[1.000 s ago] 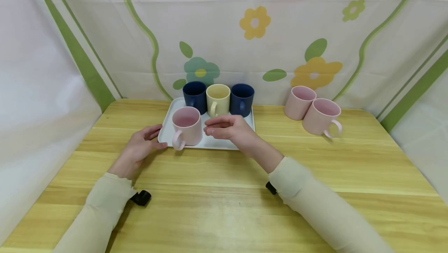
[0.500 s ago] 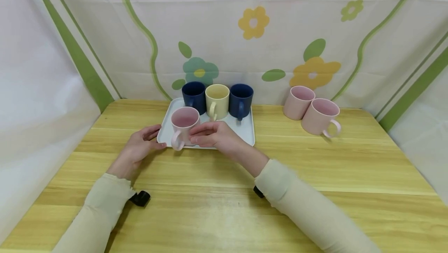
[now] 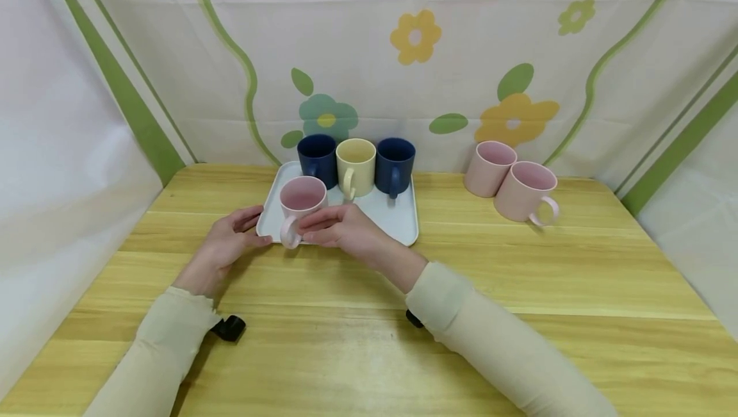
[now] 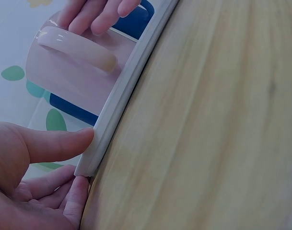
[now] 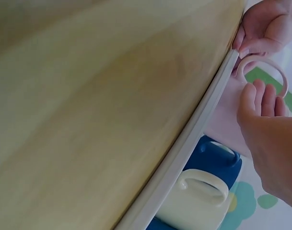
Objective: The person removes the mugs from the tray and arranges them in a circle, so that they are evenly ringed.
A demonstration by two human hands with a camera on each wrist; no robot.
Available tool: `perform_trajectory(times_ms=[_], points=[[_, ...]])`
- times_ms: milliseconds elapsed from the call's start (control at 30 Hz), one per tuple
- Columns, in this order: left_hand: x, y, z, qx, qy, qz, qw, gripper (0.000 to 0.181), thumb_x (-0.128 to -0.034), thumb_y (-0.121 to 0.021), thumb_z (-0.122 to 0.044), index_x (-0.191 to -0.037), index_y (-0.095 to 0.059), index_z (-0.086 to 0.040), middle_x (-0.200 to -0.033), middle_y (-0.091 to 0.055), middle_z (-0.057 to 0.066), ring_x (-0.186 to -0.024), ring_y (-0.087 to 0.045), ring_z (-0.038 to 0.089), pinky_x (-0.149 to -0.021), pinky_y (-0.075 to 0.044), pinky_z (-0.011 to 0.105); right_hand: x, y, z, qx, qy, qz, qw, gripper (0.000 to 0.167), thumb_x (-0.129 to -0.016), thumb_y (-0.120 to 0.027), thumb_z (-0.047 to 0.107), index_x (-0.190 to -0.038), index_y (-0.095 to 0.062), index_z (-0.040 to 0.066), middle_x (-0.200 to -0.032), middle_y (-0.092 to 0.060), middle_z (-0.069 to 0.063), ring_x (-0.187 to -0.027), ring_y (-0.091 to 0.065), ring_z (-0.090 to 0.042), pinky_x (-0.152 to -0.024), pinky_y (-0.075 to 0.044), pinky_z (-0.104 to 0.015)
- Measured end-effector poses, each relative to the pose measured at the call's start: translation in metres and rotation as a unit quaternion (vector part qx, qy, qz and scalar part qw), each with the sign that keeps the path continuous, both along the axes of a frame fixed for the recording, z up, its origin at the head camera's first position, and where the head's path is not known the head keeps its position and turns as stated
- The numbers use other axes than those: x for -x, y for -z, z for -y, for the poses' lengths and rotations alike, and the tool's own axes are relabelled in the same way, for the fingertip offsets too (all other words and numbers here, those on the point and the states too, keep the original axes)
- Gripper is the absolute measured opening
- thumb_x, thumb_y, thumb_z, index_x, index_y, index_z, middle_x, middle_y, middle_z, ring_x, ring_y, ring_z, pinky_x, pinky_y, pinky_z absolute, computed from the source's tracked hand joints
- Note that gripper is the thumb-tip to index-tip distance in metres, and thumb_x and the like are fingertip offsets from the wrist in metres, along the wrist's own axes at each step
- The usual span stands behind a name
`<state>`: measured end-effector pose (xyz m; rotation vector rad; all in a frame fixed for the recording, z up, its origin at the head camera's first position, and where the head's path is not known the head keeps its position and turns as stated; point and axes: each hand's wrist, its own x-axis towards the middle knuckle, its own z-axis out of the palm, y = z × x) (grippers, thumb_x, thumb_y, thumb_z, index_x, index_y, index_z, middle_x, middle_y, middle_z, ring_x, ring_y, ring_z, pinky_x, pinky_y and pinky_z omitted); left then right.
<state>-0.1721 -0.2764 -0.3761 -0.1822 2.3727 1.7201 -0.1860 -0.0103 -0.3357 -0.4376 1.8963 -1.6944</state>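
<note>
A white tray [image 3: 392, 215] lies on the wooden table, bearing several mugs. My left hand [image 3: 227, 241] holds its near left corner; in the left wrist view the thumb [image 4: 64, 143] lies on the rim and the fingertips sit at the edge below. On the tray's front left stands a pink mug [image 3: 302, 196], its handle [image 3: 290, 232] toward me. My right hand [image 3: 346, 231] is in front of this mug, its loosely bent fingers [image 5: 268, 100] beside the handle. Whether they touch it I cannot tell.
Behind the pink mug stand a navy mug [image 3: 318, 159], a cream mug [image 3: 355, 167] and another navy mug [image 3: 394, 166] in a row on the tray. Two more pink mugs, one at the back [image 3: 490, 168] and one nearer [image 3: 523, 193], stand at the table's right. A floral curtain [image 3: 369, 52] hangs behind.
My right hand has moved left from between the cream mug and the front pink mug to that pink mug's handle. My left hand has stayed at the tray corner.
</note>
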Motion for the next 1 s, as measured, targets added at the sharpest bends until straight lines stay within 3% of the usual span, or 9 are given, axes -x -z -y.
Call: perform_trajectory(times_ms=[100,367,700,867,1000], points=[[0.000,0.000,0.000,0.005,0.002,0.002,1.0000,0.084,-0.0974,-0.073,-0.003,-0.168,-0.027,-0.002,-0.172,-0.033,0.021,-0.159,-0.033,0.036,-0.089,-0.043,0.003,-0.001,0.001,0.005,-0.001,-0.011,0.005,0.9999,0.033,-0.098,-0.074,0.009,-0.131,-0.075,0.006,-0.129,-0.077,-0.011,-0.108,-0.073,-0.010,-0.103,-0.058,-0.030],[-0.001,0.001,0.002,0.010,0.003,0.003,0.9999,0.084,-0.0974,-0.074,-0.006,-0.168,-0.028,-0.004,-0.173,-0.033,0.019,-0.159,-0.033,0.036,-0.093,-0.044,0.006,-0.003,0.004,0.019,0.000,-0.022,0.052,0.9984,0.034,-0.100,-0.070,0.007,-0.134,-0.072,0.003,-0.131,-0.075,-0.012,-0.110,-0.073,-0.013,-0.113,-0.054,-0.045],[-0.002,0.000,0.001,0.012,0.003,0.002,0.9999,0.084,-0.0977,-0.073,-0.005,-0.168,-0.027,-0.003,-0.172,-0.033,0.020,-0.158,-0.033,0.036,-0.089,-0.042,0.004,0.004,0.010,0.024,0.015,-0.053,0.094,0.9941,0.039,-0.103,-0.060,-0.001,-0.141,-0.067,0.004,-0.140,-0.071,-0.010,-0.116,-0.066,-0.014,-0.110,-0.055,-0.043],[-0.001,-0.001,0.002,0.020,0.005,0.006,0.9998,0.085,-0.0980,-0.074,-0.008,-0.168,-0.027,-0.005,-0.173,-0.033,0.019,-0.159,-0.033,0.035,-0.090,-0.042,0.004,0.004,0.008,0.016,0.029,-0.036,0.109,0.9929,0.036,-0.103,-0.062,0.001,-0.139,-0.067,0.002,-0.141,-0.070,-0.017,-0.117,-0.066,-0.016,-0.108,-0.054,-0.039],[-0.001,-0.002,0.002,0.022,0.006,0.007,0.9997,0.086,-0.0979,-0.074,-0.009,-0.169,-0.026,-0.005,-0.173,-0.033,0.019,-0.160,-0.032,0.035,-0.089,-0.042,0.004,0.006,0.007,0.009,0.039,-0.018,0.119,0.9920,0.036,-0.103,-0.061,-0.001,-0.139,-0.064,-0.002,-0.146,-0.063,-0.022,-0.113,-0.067,-0.016,-0.118,-0.049,-0.045]])
